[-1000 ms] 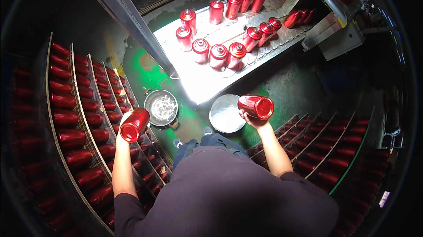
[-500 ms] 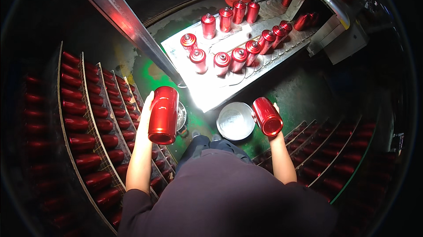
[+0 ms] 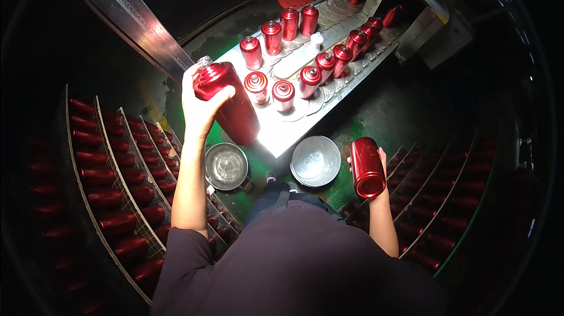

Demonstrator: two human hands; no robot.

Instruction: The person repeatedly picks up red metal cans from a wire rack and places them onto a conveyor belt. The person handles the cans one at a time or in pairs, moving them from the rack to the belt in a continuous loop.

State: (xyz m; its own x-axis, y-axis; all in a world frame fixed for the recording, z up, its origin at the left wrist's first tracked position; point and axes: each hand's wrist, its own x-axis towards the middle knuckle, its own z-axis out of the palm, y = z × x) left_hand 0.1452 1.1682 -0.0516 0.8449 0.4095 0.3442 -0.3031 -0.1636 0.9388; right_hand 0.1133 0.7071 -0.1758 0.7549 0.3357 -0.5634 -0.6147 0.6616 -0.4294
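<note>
At 10 o'clock of view centre your left hand (image 3: 201,110) is curled, thumb opposed, round the shoulder of a tilted red bottle (image 3: 239,117), while at 4 o'clock your right hand (image 3: 383,160), partly hidden, wraps a second red bottle (image 3: 368,166), base toward you, with the bright table (image 3: 273,131) at 12 to 1.

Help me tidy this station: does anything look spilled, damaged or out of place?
A small white object on the table, between the rows of red bottles, looks odd: it's neither red nor bottle-sized. No clear spill or damage shows.
</note>
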